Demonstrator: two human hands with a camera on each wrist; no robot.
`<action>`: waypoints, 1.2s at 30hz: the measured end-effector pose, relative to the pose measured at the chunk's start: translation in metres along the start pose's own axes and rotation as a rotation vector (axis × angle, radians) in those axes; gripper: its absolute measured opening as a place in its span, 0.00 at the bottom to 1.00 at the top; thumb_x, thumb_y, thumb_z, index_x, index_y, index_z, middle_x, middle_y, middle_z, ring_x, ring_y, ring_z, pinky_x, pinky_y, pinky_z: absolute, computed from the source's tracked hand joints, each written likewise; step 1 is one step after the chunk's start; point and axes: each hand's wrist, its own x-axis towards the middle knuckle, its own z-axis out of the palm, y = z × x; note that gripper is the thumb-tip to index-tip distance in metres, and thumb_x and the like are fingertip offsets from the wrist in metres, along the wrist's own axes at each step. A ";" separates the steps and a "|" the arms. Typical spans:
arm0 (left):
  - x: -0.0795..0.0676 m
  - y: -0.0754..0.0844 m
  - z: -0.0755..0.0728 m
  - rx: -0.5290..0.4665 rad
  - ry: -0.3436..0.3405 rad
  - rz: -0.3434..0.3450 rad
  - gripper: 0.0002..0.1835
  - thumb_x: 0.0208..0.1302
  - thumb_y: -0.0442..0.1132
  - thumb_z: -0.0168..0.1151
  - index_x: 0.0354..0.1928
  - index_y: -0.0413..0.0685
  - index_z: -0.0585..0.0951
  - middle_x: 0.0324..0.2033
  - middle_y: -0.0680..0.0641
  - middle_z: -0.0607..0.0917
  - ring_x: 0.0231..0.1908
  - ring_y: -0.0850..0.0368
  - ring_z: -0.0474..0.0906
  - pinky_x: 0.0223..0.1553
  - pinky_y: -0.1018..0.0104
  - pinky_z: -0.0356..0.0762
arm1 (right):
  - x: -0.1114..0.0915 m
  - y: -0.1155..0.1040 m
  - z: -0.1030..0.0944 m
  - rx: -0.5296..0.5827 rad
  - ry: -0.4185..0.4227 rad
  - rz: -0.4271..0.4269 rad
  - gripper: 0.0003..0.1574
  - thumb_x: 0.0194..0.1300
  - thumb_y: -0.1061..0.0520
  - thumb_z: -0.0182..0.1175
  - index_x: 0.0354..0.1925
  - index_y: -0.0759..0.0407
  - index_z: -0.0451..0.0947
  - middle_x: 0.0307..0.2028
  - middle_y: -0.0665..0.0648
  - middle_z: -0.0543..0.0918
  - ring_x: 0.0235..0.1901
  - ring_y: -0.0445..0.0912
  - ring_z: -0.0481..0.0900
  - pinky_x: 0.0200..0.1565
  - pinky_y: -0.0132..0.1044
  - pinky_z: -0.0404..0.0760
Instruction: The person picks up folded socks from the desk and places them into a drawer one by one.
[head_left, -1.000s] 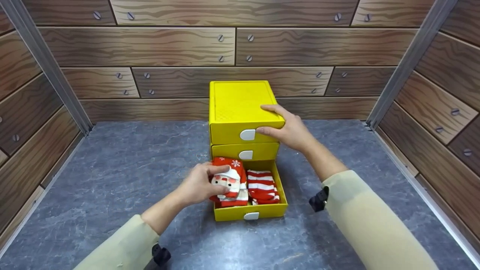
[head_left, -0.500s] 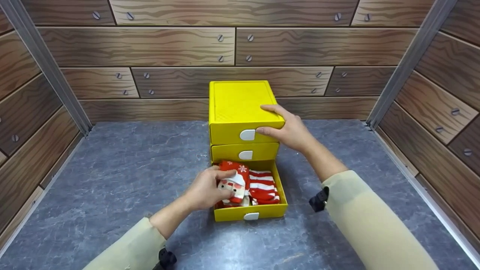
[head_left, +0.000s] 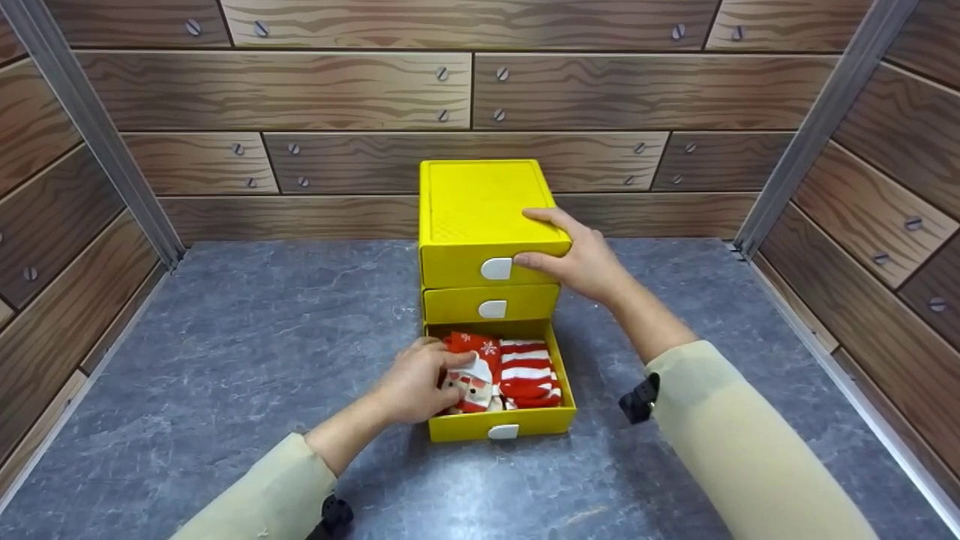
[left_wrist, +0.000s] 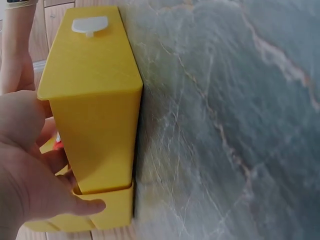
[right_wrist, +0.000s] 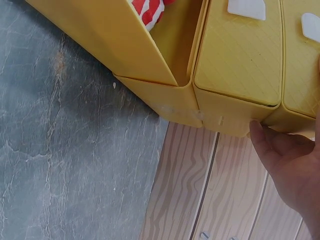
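A yellow drawer cabinet [head_left: 480, 199] stands on the grey marbled surface, its bottom drawer [head_left: 536, 425] pulled out. Folded red socks [head_left: 480, 364] with a Santa face and snowflakes lie in the drawer's left half. My left hand [head_left: 412, 382] holds them between thumb and fingers, the fingers reaching in over the left wall. In the left wrist view, some fingers pass behind the drawer wall [left_wrist: 95, 145]. Beside the Santa socks sit red-and-white striped socks [head_left: 525, 371]. My right hand [head_left: 581, 255] grips the cabinet's upper right front corner, thumb on the front face.
The top drawer [head_left: 450, 266] and middle drawer [head_left: 450, 305] are closed, each with a white tab. Wood-patterned panels [head_left: 337, 90] wall the back and sides. Metal posts [head_left: 112, 127] mark the corners.
My left hand has moved right and lowered the Santa socks into the drawer's left half, next to the striped pair. The right hand has stayed on the cabinet.
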 end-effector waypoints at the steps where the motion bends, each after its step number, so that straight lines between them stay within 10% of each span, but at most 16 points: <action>1: 0.000 0.000 0.000 0.013 -0.005 0.002 0.27 0.56 0.37 0.66 0.61 0.50 0.79 0.52 0.52 0.84 0.61 0.41 0.66 0.62 0.40 0.59 | 0.000 0.000 0.000 0.000 0.002 0.000 0.47 0.44 0.23 0.68 0.63 0.19 0.64 0.59 0.50 0.74 0.49 0.52 0.74 0.48 0.51 0.77; 10: 0.000 0.002 -0.006 0.018 -0.013 0.025 0.25 0.58 0.37 0.67 0.60 0.48 0.80 0.14 0.54 0.76 0.55 0.41 0.71 0.57 0.45 0.67 | -0.001 0.000 0.000 0.010 -0.003 -0.016 0.47 0.45 0.24 0.68 0.64 0.21 0.64 0.57 0.50 0.75 0.48 0.50 0.75 0.47 0.49 0.77; 17: -0.002 0.010 -0.019 -0.040 -0.051 -0.021 0.24 0.61 0.37 0.66 0.61 0.49 0.79 0.19 0.47 0.79 0.35 0.49 0.72 0.34 0.58 0.72 | 0.000 0.000 0.000 -0.002 0.003 -0.006 0.47 0.44 0.23 0.68 0.63 0.19 0.64 0.58 0.50 0.74 0.48 0.51 0.75 0.47 0.50 0.77; 24: -0.014 0.015 -0.037 -0.063 -0.012 -0.058 0.21 0.62 0.39 0.67 0.58 0.49 0.81 0.51 0.49 0.84 0.53 0.50 0.75 0.52 0.51 0.74 | 0.000 0.000 0.000 -0.006 0.005 0.002 0.47 0.44 0.23 0.68 0.63 0.19 0.64 0.59 0.50 0.74 0.49 0.51 0.74 0.48 0.51 0.77; 36: -0.043 0.055 -0.047 -0.240 0.055 0.030 0.22 0.62 0.39 0.66 0.59 0.57 0.81 0.49 0.59 0.84 0.34 0.63 0.77 0.33 0.67 0.77 | 0.000 0.000 0.000 0.005 0.006 -0.018 0.47 0.44 0.24 0.68 0.63 0.21 0.65 0.59 0.51 0.73 0.49 0.51 0.75 0.47 0.51 0.76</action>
